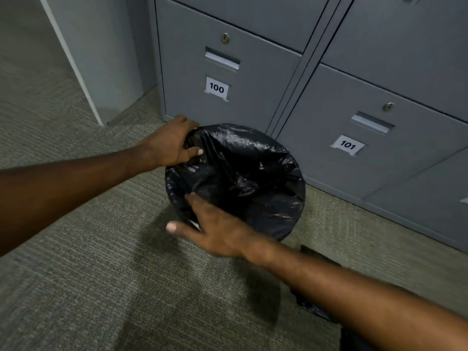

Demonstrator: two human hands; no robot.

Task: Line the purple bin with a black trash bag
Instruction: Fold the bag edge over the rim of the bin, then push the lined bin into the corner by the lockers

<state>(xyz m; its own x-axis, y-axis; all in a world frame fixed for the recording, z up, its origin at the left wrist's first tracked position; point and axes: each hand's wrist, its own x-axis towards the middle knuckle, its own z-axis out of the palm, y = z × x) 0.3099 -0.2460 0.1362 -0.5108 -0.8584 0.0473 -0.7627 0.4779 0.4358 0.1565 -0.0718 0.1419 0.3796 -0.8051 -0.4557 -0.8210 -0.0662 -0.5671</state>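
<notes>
A black trash bag (243,173) covers the round bin standing on the carpet in front of the lockers; the bin's purple body is fully hidden under the plastic. My left hand (169,143) grips the bag's edge at the far left rim, fingers curled over the plastic. On the near rim rests my right hand (215,231), its fingers pressed into the bag and the thumb stretched out to the left, apart from the plastic.
Grey metal lockers labelled 100 (216,88) and 101 (348,145) stand right behind the bin. A pale partition panel (83,59) rises at the left. Green-grey carpet (101,274) spreads all around. Something dark (314,307) lies on the floor under my right forearm.
</notes>
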